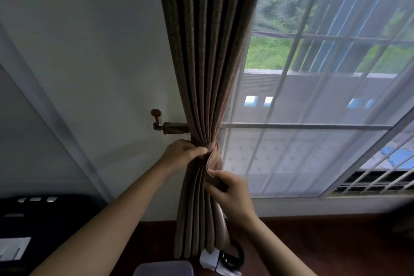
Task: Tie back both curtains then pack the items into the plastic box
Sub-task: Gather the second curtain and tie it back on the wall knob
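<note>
- On the head view I see the brown pleated fabric curtain (pixel 201 63) gathered at mid-height by a matching brown fabric tie-back band (pixel 177 128), which runs left to a reddish wooden wall hook (pixel 156 116).
- The left hand (pixel 182 152) has its fingers curled tight on the bunched folds at the band.
- Just below, the right hand (pixel 233 190) pinches a loose curtain edge between thumb and fingers.
- The pale translucent plastic box (pixel 163 269) sits at the bottom edge on the dark wooden table (pixel 313 242), beside a coiled black cable (pixel 235 255).
</note>
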A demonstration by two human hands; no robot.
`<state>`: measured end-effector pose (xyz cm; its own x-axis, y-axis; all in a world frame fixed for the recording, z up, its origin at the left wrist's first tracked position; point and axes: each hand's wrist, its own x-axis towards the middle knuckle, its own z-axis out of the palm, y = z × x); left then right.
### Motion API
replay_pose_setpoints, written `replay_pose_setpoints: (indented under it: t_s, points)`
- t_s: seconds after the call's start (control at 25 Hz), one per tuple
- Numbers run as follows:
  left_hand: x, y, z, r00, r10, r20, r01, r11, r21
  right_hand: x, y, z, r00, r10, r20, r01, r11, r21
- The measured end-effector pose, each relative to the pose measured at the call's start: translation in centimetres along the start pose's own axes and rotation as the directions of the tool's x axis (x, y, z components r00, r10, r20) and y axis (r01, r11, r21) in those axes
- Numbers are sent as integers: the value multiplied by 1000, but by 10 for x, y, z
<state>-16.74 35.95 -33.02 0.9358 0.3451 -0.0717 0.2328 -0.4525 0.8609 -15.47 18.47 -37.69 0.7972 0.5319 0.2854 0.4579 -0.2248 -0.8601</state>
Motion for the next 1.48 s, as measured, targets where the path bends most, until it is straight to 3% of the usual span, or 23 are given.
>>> replay_pose_setpoints:
  t_s: [0.24,0.4,0.44,0.56,0.8,0.96,1.04,1.12,1.24,1.28,1.32,1.4,1.48]
  points:
    - [6,3,-11,985,113,134,-150,938,313,7,6,3,947,-10,322,-7,999,53]
    - [9,-12,-25,986,75,150,-106,972,209,55,4,-26,992,126,10,-127,989,80]
    - [10,-15,-27,982,94,162,-126,971,205,71,-3,-32,992,123,0,-122,991,62]
    - [14,-21,-32,967,187,174,-228,938,262,110,-30,-30,976,73,203,-76,997,9]
    - [17,-46,-54,940,314,134,-342,848,406,134,-38,-3,998,69,11,-67,989,-131]
    - [25,-59,-85,939,345,-2,-333,907,259,142,-37,0,997,50,58,-41,988,-151]
    - [30,-62,-89,961,254,-115,-252,967,26,144,-37,3,998,34,58,-24,985,-168]
    - [34,-61,-79,959,47,-279,-137,940,-312,144,-36,6,999,34,27,-28,982,-185]
    - [41,-57,-46,859,-316,-404,-112,653,-749,142,-37,16,997,58,-45,-67,974,-216]
    - [45,-57,-36,816,-394,-423,-136,581,-803,141,-38,20,997,57,-60,-69,972,-224]
    - [50,-57,-28,769,-449,-455,-139,578,-804,140,-40,23,996,55,-72,-70,971,-229]
    - [59,-55,-23,683,-473,-556,-74,713,-697,138,-44,27,994,52,-92,-73,970,-233]
    - [64,-52,-25,626,-394,-673,-6,860,-510,137,-48,29,994,50,-94,-71,968,-239]
